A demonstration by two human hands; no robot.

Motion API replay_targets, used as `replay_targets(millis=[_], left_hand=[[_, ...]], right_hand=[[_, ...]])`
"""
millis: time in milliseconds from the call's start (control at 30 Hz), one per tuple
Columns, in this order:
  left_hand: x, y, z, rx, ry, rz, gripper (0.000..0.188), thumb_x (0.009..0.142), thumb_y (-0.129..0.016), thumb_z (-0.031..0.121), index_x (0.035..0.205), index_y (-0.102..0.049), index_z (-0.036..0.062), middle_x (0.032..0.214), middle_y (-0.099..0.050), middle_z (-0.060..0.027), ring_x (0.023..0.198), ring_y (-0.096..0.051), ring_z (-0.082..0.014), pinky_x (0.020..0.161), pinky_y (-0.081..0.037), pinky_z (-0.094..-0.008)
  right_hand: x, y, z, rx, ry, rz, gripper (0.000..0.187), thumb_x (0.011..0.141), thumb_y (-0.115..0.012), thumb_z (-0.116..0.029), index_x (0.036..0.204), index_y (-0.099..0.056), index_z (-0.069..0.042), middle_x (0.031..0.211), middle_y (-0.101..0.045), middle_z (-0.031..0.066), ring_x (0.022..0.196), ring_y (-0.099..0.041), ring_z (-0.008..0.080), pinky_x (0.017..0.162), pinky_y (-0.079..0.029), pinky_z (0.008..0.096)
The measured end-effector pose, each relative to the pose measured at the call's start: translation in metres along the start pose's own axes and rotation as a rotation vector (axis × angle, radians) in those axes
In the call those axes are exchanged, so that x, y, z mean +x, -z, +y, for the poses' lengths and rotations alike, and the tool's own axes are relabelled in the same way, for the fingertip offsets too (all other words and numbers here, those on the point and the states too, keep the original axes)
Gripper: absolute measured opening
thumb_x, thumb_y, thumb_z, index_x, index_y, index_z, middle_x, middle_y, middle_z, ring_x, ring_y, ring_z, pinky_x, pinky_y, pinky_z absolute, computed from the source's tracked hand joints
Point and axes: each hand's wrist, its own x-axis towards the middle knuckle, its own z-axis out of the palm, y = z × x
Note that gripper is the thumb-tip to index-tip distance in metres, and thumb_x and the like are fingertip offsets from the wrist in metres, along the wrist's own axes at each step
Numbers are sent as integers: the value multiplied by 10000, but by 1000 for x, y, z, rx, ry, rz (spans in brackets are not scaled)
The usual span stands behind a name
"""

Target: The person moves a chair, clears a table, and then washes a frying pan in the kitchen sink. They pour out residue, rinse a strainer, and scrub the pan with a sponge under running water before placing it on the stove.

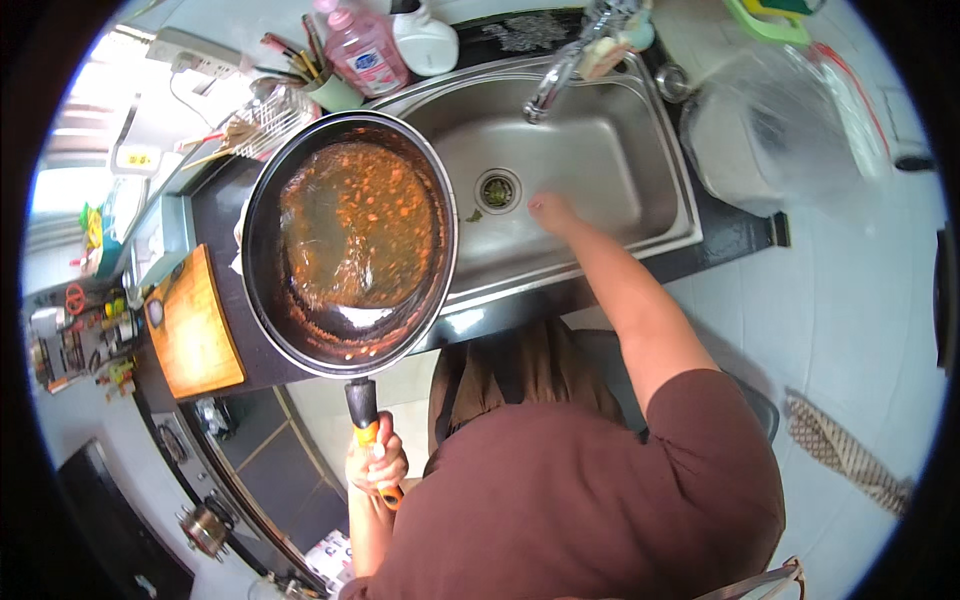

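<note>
My left hand (pixel 378 457) is closed round the black and orange handle of a large frying pan (pixel 262 270). The pan is raised at the left edge of the sink, its inside facing up. Brownish, oily liquid with many orange-red bits (pixel 375 215) covers its bottom. My right hand (pixel 552 214) reaches down into the steel sink (pixel 625 150), just right of the drain (pixel 498 190). Its fingers look curled together, and anything in them is hidden. Green scraps lie in the drain strainer, and a small green piece (pixel 474 215) lies beside it.
A faucet (pixel 548 92) reaches over the sink from the back. Behind it stand a pink soap bottle (pixel 365 55), a white bottle (pixel 425 40) and a utensil cup (pixel 335 92). At left lies a wooden cutting board (pixel 195 325); at right, a clear plastic bag (pixel 790 130).
</note>
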Motion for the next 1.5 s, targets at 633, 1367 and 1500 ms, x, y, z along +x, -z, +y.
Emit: replay_targets(millis=[633,1367,1500], left_hand=[[-66,20,-48,-221,-546,-54,170,805,-504,-10,852,-348,39,508,-379,-18,345,-384,-71,321,-376,-243],[-81,33,-58,-238,-640,-66,186,808,-504,-16,834,-328,37,490,-362,-21,333,-380,-78,290,-351,-233],[-79,34,-67,-278,-671,-72,184,811,-504,-18,826,-329,37,492,-361,-22,329,-374,-78,291,-348,-236]], right_hand=[[56,-62,-49,-791,539,-295,391,798,-501,-143,1181,-522,-71,1169,-555,109,1123,-507,248,888,-433,412],[83,-47,-18,-1032,339,-270,299,725,-618,-143,1013,-605,-60,1189,-482,78,1176,-396,236,955,-343,390],[78,-23,-20,-883,467,-198,353,671,-673,-141,1007,-593,-69,1229,-456,130,1173,-401,298,945,-357,386]])
